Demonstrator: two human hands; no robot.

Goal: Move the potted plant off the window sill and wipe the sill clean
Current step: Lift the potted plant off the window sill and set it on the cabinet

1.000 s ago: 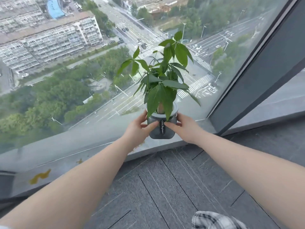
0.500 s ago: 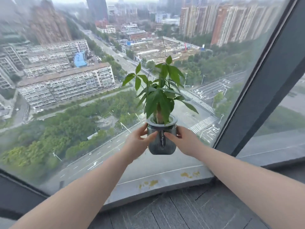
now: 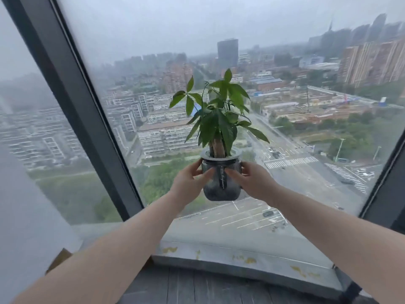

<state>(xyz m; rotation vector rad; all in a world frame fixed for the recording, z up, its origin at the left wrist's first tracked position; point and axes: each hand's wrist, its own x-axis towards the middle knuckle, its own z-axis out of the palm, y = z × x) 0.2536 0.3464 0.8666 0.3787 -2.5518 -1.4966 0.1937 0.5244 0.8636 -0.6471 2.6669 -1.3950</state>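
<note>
Both hands up, left hand [image 3: 190,180] and right hand [image 3: 251,179] curled around the dark ribbed glass pot, grip firm on either side, potted money tree [image 3: 220,148] upright in the air, clear above the yellow-stained window sill [image 3: 252,255], big window pane [image 3: 285,106] behind.

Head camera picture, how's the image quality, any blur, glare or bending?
Head view: soft overcast light with no hard shadows; the potted plant and both hands, left and right, look fairly sharp; the far skyline fades into haze; the dark window frame bows from wide-angle distortion; the left edge is smeared.
</note>
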